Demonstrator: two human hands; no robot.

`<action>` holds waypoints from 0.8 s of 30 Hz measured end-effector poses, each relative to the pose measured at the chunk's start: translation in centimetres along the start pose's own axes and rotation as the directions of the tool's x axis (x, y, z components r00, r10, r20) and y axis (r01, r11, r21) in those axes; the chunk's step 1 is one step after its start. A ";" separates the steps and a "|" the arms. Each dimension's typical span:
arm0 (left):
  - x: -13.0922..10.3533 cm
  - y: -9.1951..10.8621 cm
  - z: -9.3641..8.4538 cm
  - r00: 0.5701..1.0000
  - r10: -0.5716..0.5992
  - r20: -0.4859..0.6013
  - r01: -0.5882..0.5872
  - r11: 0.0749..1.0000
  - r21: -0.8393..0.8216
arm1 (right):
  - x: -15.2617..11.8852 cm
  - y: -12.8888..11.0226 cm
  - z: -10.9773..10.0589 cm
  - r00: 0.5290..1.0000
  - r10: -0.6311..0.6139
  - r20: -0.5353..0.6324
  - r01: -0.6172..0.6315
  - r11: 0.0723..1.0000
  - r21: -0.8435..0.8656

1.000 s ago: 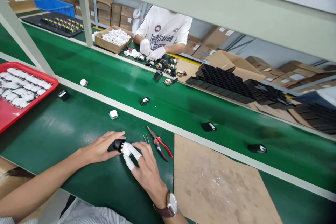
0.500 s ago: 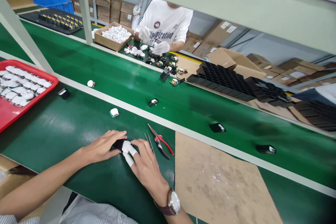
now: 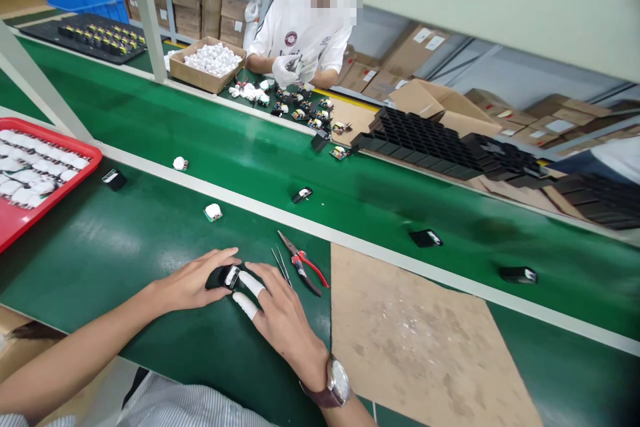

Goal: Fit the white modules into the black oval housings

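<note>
My left hand [image 3: 200, 280] is closed around a small black plastic case [image 3: 218, 276], thumb below and fingers above. At the case's right end, a white-wrapped part [image 3: 232, 276] shows in the opening. My right hand [image 3: 277, 303] wears white covers on two fingertips, which rest at that same end, one above and one lower. Just beyond this hand lie tweezers [image 3: 281, 267] and red-handled long-nose pliers [image 3: 303, 263]. A white-topped circuit board [image 3: 213, 212] sits on the green bench, and another black case [image 3: 114, 179] stands near the tray.
A red tray [image 3: 75, 197] of white-wrapped parts is at left. Cases and a white-topped part [image 3: 180, 163] lie on the green belt [image 3: 240, 160]. Brown board [image 3: 400, 347] covers the bench at right. Across the belt, a gloved co-worker [image 3: 305, 40] handles parts beside stacked black cases [image 3: 425, 147].
The white-wrapped part, earlier bulging out under my right fingers, now sits inside the case opening. Pieces on the belt have shifted right. The co-worker's gloved hands have come closer together.
</note>
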State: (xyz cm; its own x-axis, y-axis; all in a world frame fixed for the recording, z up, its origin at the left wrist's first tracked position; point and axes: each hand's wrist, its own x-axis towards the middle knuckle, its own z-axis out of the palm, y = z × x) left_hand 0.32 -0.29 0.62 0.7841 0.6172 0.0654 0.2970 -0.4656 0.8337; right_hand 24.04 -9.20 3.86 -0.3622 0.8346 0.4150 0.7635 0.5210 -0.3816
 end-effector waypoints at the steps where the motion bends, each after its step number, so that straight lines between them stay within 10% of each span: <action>1: 0.0 0.0 0.1 1.000 -0.008 0.012 0.008 1.000 -0.015 | -0.1 0.1 0.3 1.000 -0.010 0.001 0.010 1.000 0.000; 7: -0.3 -0.2 0.5 1.000 -0.012 0.012 0.013 0.999 -0.041 | -0.4 0.5 2.1 1.000 -0.023 0.013 0.023 0.999 0.044; 16: -0.1 -0.2 0.0 0.924 0.363 -0.121 -0.348 0.929 0.126 | -0.6 1.6 3.2 0.999 0.041 0.000 -0.040 0.987 0.152; 24: 0.7 0.1 -0.1 0.945 0.318 -0.080 -0.313 0.947 0.072 | -0.2 1.9 2.2 0.994 0.034 0.101 -0.048 0.989 0.140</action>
State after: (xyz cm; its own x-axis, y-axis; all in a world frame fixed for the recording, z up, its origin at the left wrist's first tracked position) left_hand 0.85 0.22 0.83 0.7913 0.4859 0.3712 0.0753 -0.6799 0.7294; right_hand 24.39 -7.97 1.24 -0.3878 0.8657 0.3166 0.6976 0.5001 -0.5130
